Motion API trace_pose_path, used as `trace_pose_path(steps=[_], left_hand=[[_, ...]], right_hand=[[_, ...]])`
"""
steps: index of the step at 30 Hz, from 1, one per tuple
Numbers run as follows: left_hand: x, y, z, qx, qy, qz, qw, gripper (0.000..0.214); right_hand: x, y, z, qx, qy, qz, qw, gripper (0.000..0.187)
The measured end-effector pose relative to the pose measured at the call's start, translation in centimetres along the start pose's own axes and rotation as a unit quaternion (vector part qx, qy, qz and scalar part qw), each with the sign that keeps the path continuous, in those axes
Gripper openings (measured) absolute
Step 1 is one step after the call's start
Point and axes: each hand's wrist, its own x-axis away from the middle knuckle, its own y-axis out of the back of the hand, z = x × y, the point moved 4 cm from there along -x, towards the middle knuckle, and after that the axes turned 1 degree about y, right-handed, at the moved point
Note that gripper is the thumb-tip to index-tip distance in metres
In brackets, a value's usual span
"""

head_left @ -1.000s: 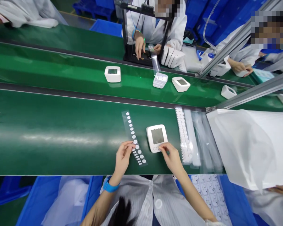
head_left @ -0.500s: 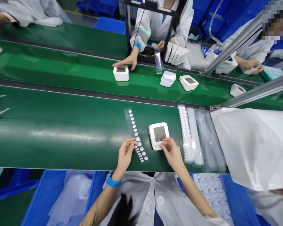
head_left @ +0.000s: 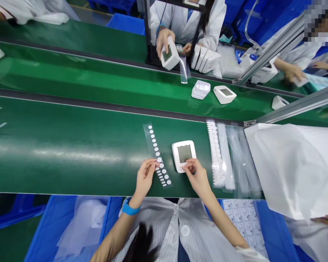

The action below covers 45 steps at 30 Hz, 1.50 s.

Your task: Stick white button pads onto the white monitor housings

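A clear strip with round and oval white stickers lies on the green work surface. The fingers of my left hand are pinched at its left edge, near the middle of the strip. To the right sits a white device with a grey screen, which looks like a blood pressure monitor, face up. My right hand is over its lower front, thumb and fingertips pressed together by the button area below the screen. Whatever lies between those fingertips is too small or hidden to make out.
Several more clear strips lie to the right, beside a stack of white sheets. Beyond the dark rail, a belt carries stacked white parts and another white device. A co-worker's hand holds a device there. A metal post slants at right.
My right fingertips have shifted slightly left across the device's lower front; my left hand stays at the strip. The co-worker has lifted a device off the belt. Items on the belt have moved right.
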Motion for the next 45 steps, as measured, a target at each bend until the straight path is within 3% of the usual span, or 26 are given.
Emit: trace_pose_path(steps=[16, 31, 37, 45], left_hand=[[-0.1, 0.0, 0.0, -0.004, -0.002, -0.002, 1.0, 0.021], [0.0, 0.0, -0.2, -0.005, -0.003, -0.001, 1.0, 0.02], [0.1, 0.1, 0.1, -0.004, 0.008, -0.007, 1.0, 0.023], [0.1, 0.0, -0.4, -0.008, 0.009, -0.009, 1.0, 0.023]], right_hand=[[1.0, -0.6, -0.1, 0.035, 0.015, -0.017, 0.999, 0.01], [1.0, -0.8, 0.3, 0.08, 0.035, 0.003, 0.996, 0.007], [1.1, 0.6, 0.4, 0.045, 0.093, -0.047, 0.994, 0.014], [1.7, -0.4, -0.3, 0.052, 0.139, -0.1, 0.984, 0.01]])
